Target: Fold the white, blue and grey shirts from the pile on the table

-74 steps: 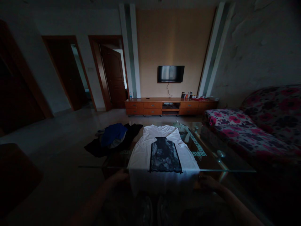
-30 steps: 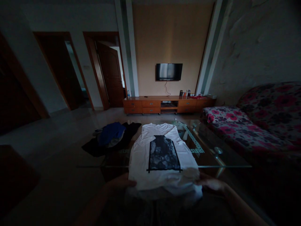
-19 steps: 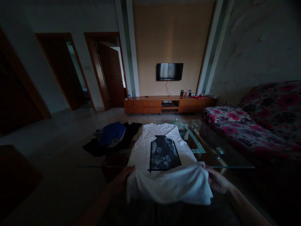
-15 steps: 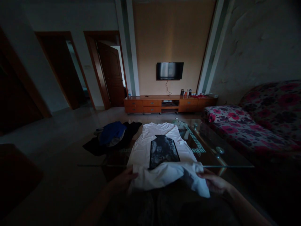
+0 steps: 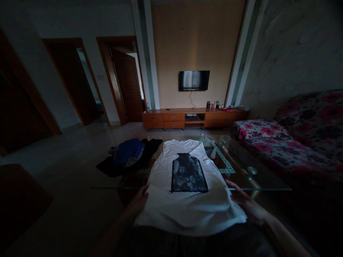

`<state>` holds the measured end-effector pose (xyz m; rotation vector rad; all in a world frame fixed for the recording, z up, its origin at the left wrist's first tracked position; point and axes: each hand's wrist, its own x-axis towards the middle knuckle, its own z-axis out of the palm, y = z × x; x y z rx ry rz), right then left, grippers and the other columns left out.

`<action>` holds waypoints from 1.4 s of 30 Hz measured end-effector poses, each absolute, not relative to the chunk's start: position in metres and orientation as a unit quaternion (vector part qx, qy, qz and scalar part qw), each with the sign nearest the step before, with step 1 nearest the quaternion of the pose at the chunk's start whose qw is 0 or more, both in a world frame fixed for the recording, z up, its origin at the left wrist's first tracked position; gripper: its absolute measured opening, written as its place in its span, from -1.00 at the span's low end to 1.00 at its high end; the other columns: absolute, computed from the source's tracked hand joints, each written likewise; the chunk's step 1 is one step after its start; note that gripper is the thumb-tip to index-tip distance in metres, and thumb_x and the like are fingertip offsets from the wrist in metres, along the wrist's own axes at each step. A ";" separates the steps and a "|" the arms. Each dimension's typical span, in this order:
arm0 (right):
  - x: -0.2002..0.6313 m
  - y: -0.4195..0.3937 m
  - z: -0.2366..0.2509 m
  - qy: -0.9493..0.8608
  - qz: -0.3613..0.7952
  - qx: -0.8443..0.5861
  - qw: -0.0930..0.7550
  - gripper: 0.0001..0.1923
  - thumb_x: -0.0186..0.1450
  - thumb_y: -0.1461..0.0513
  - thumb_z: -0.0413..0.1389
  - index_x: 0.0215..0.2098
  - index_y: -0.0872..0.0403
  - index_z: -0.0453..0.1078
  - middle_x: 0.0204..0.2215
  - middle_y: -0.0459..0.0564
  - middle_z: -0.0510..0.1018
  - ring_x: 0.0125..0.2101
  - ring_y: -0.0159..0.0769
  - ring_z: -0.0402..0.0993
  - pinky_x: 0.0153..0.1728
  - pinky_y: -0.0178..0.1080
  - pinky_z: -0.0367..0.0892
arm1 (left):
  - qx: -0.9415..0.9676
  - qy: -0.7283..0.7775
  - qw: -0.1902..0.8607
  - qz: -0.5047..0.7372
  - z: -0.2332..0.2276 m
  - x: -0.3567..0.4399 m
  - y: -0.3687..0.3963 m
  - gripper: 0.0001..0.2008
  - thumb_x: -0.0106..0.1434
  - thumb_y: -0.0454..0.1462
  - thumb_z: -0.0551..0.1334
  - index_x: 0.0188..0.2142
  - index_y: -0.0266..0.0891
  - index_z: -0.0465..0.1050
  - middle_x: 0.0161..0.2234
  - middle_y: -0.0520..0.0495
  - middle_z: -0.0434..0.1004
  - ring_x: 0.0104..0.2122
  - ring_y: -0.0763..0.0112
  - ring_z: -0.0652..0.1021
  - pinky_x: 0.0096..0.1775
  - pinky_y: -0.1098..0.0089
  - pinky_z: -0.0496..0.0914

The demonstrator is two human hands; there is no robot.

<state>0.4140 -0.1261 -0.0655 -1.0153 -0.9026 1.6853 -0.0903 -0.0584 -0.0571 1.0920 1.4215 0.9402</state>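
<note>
A white T-shirt [image 5: 163,178] with a dark printed panel on its front lies face up on a glass coffee table [image 5: 257,182], collar pointing away from me. Its lower part hangs over the near edge toward my lap, spread wide. My left hand [image 5: 139,201] rests at the shirt's left edge, fingers under or along the cloth. At the right edge lies my right hand [image 5: 245,202], fingers stretched out and touching the fabric. In the dim light I cannot tell whether either hand pinches the cloth.
A heap of blue and black clothes [image 5: 128,153] lies on the table's far left. A floral sofa [image 5: 294,142] stands to the right. Against the far wall are a wooden TV cabinet [image 5: 193,119], a wall TV [image 5: 194,80] and open doorways [image 5: 120,82].
The hem hung over the table edge, then both hands lifted and bunched it. Now it lies spread flat and wide toward me, with my hands at its two sides.
</note>
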 end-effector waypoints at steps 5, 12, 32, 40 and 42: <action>0.415 -0.135 -0.053 -0.399 0.606 -0.497 0.476 -0.37 0.09 0.05 0.41 0.12 -0.07 0.46 0.14 0.08 0.53 0.13 0.03 0.47 0.09 -0.05 0.44 | 0.407 0.590 0.564 0.411 -0.043 -0.100 -0.072 -0.17 -0.13 0.00 0.55 0.11 -0.25 0.45 -0.01 -0.32 0.60 -0.07 -0.02 0.62 -0.08 0.13 0.50; 0.422 -0.144 -0.008 -0.480 0.488 -0.539 0.490 -0.33 0.02 -0.06 0.43 0.04 0.01 0.52 0.02 0.17 0.61 -0.06 0.04 0.59 -0.06 -0.02 0.52 | 0.473 0.522 0.523 0.481 -0.023 -0.111 -0.081 -0.36 -0.06 0.07 0.50 -0.04 -0.20 0.58 -0.01 -0.21 0.61 -0.07 0.06 0.60 -0.11 0.25 0.49; 0.467 -0.175 0.068 -0.512 0.345 -0.621 0.483 -0.52 0.04 -0.05 0.39 -0.16 0.03 0.65 -0.11 0.07 0.68 -0.10 -0.01 0.59 -0.10 -0.24 0.50 | 0.754 0.453 0.313 0.358 0.058 -0.141 -0.097 -0.61 0.18 -0.19 0.32 0.02 -0.03 0.62 0.10 -0.17 0.54 0.09 0.08 0.53 0.09 0.19 0.45; 0.467 -0.180 0.078 -0.537 0.349 -0.588 0.493 -0.59 0.13 -0.10 0.33 -0.27 0.02 0.55 -0.28 0.07 0.65 -0.24 -0.13 0.56 -0.20 -0.28 0.48 | 0.746 0.480 0.273 0.372 0.062 -0.144 -0.100 -0.78 0.11 -0.05 0.38 -0.32 -0.06 0.71 -0.19 -0.13 0.68 -0.15 0.11 0.62 -0.03 0.23 0.49; 0.474 -0.187 0.078 -0.540 0.387 -0.583 0.468 -0.64 0.18 -0.09 0.29 -0.26 -0.01 0.53 -0.27 0.09 0.64 -0.25 -0.12 0.56 -0.23 -0.26 0.48 | 0.736 0.490 0.270 0.382 0.063 -0.148 -0.106 -0.73 0.10 0.01 0.38 -0.35 -0.08 0.71 -0.27 -0.11 0.69 -0.23 0.12 0.62 -0.11 0.28 0.50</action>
